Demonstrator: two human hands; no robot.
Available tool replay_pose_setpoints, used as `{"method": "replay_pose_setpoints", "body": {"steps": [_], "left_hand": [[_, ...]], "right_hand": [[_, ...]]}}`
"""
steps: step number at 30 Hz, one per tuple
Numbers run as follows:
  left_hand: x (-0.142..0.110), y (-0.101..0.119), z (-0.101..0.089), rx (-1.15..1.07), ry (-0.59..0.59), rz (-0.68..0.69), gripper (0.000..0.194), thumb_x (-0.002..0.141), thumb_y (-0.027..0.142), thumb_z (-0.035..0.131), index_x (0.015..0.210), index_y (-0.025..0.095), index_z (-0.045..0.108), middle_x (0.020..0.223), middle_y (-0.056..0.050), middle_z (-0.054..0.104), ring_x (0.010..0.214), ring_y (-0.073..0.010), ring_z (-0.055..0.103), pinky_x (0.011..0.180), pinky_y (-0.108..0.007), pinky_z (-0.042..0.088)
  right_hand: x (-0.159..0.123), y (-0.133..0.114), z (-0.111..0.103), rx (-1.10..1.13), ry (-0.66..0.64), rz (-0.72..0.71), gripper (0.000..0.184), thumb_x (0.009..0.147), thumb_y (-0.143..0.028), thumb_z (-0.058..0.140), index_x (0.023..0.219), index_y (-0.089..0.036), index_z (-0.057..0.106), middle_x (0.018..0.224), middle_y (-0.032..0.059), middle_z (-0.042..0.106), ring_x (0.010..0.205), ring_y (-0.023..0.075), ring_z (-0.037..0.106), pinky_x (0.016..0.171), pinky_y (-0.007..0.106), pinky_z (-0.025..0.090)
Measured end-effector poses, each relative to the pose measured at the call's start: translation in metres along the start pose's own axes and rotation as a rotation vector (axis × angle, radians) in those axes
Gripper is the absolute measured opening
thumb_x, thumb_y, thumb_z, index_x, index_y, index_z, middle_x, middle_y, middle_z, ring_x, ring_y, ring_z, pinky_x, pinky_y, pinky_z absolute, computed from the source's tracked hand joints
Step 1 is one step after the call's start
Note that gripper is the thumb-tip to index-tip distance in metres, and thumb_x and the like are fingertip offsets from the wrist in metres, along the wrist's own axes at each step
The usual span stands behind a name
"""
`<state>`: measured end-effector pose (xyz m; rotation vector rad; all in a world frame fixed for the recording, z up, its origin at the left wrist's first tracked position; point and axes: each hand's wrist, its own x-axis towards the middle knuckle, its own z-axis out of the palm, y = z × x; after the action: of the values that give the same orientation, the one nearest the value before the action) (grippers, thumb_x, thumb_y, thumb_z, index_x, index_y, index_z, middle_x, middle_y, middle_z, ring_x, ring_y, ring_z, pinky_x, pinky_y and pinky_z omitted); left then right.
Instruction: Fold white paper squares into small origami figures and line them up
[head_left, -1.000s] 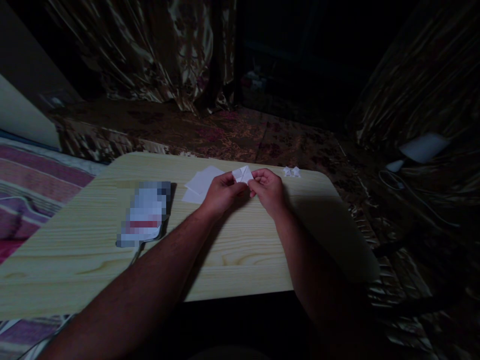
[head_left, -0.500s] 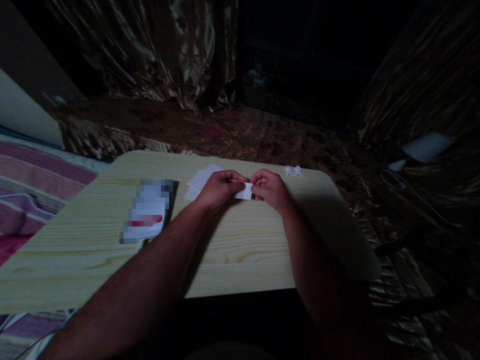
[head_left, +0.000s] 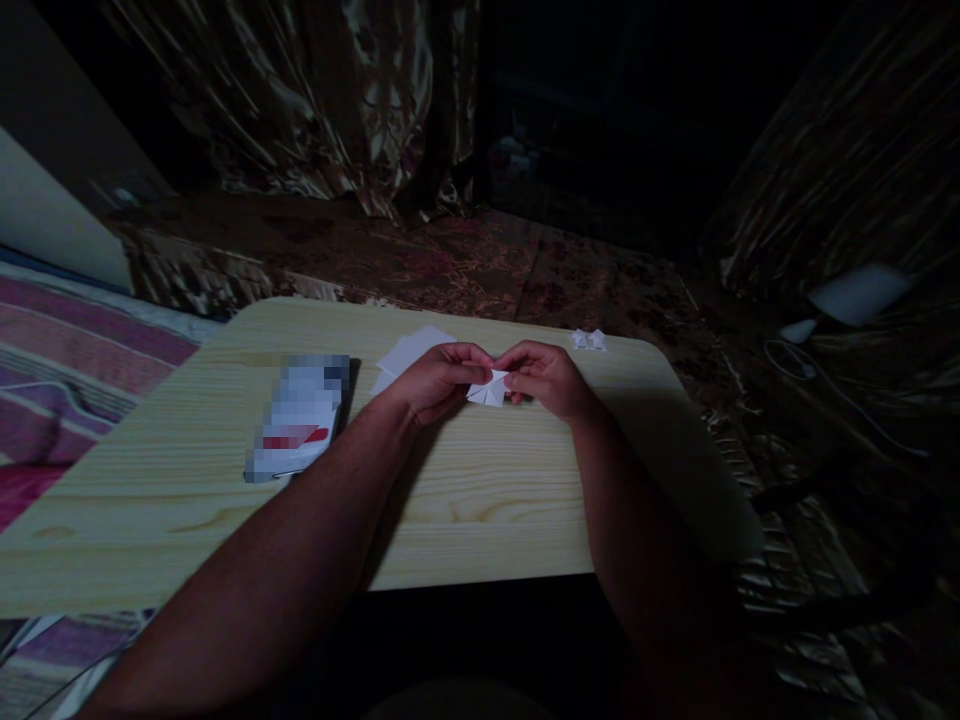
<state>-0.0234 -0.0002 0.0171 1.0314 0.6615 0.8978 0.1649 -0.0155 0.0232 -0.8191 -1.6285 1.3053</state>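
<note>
Over the table [head_left: 480, 540], we have a paper piece [head_left: 489, 392] between our left hand [head_left: 441, 378] and right hand [head_left: 553, 380]. Sheets [head_left: 415, 349] lie just behind our left hand, a device [head_left: 300, 410] farther left. Two paper bits [head_left: 597, 340] sit near the far edge, right of our hands. Bedding [head_left: 56, 365] lies left of the table, a curtain [head_left: 375, 100] behind.
</note>
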Motion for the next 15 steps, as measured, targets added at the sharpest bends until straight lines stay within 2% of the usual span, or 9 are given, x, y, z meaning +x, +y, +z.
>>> {"method": "replay_pose_setpoints", "body": {"steps": [5, 15], "left_hand": [[-0.0015, 0.0019, 0.0014, 0.015, 0.010, -0.023, 0.018, 0.055, 0.015, 0.075, 0.072, 0.015, 0.068, 0.066, -0.004, 0.066, 0.059, -0.0132, 0.060, 0.057, -0.025, 0.045], [0.0008, -0.0021, -0.0020, 0.024, -0.040, -0.022, 0.017, 0.056, 0.014, 0.075, 0.072, 0.016, 0.069, 0.065, -0.003, 0.066, 0.059, -0.0123, 0.060, 0.058, -0.025, 0.046]], "right_hand": [[-0.0017, -0.0054, -0.0006, -0.007, -0.022, 0.028, 0.028, 0.066, -0.022, 0.070, 0.092, -0.015, 0.065, 0.080, 0.0018, 0.065, 0.061, 0.0091, 0.059, 0.052, 0.020, 0.049], [-0.0012, -0.0028, -0.0019, -0.040, -0.036, 0.030, 0.024, 0.066, -0.027, 0.072, 0.085, -0.014, 0.065, 0.065, -0.0002, 0.063, 0.055, 0.0087, 0.056, 0.050, 0.021, 0.047]]}}
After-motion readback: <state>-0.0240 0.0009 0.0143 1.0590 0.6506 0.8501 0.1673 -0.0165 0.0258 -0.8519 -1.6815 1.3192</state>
